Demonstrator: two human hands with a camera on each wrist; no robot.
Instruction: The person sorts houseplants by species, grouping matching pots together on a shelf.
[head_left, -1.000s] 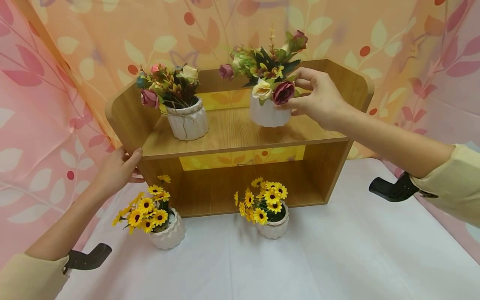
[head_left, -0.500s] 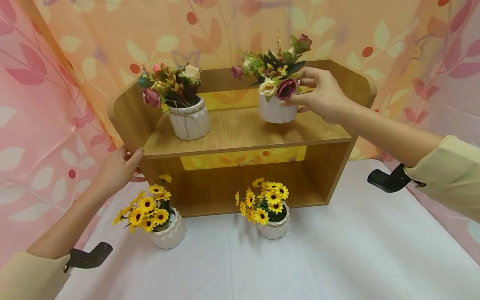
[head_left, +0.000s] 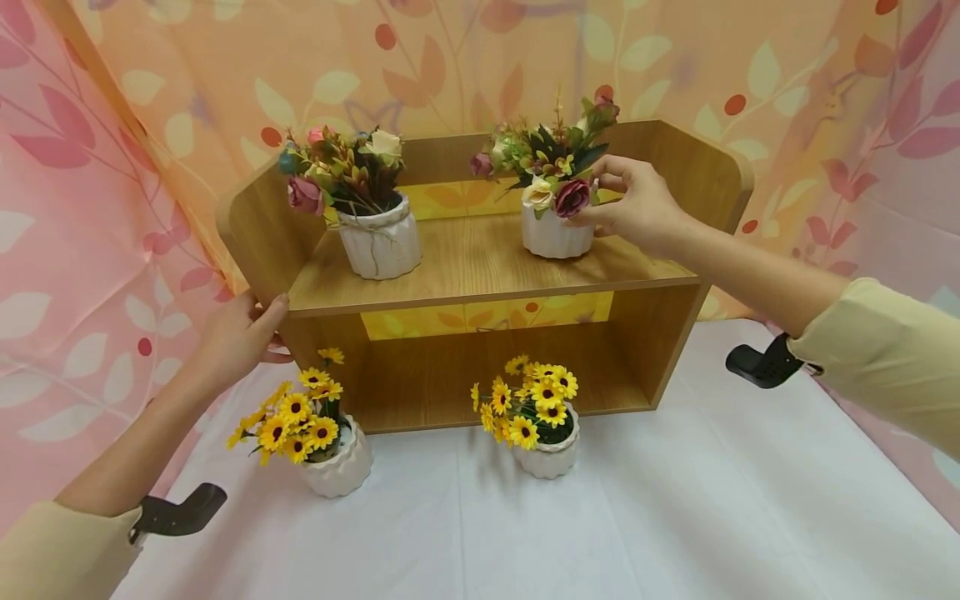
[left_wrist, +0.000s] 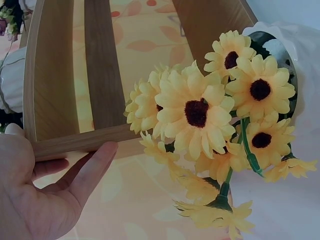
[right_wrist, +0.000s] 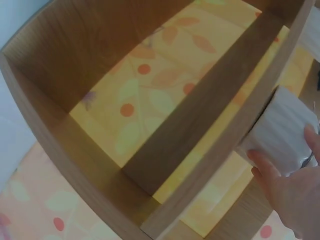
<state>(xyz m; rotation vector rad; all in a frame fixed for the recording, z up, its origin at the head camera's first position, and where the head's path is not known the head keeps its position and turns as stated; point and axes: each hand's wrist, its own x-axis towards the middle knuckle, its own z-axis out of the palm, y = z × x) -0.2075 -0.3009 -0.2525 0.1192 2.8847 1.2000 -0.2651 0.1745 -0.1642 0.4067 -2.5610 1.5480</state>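
In the head view, my right hand (head_left: pixel 637 208) grips a white flower pot (head_left: pixel 557 236) of artificial roses by its right side. Its base appears to touch the top board of the wooden shelf (head_left: pixel 472 258). Purple and cream roses droop over the rim beside my thumb. The right wrist view shows my fingers on the ribbed pot (right_wrist: pixel 280 132). My left hand (head_left: pixel 236 337) holds the shelf's left side at the front, thumb on the edge; its outer fingers are partly hidden. A second white rose pot (head_left: pixel 381 242), tied with twine, stands on the top board's left.
Two white pots of yellow sunflowers stand on the white cloth (head_left: pixel 450 517) before the shelf: the left sunflower pot (head_left: pixel 341 462) close to my left hand, the other sunflower pot (head_left: pixel 551 450) right of centre. Patterned curtains (head_left: pixel 450 58) hang behind and at both sides.
My right hand has moved the rose pot slightly right, then lowered it onto the top board. My left hand keeps its place at the shelf's left side.
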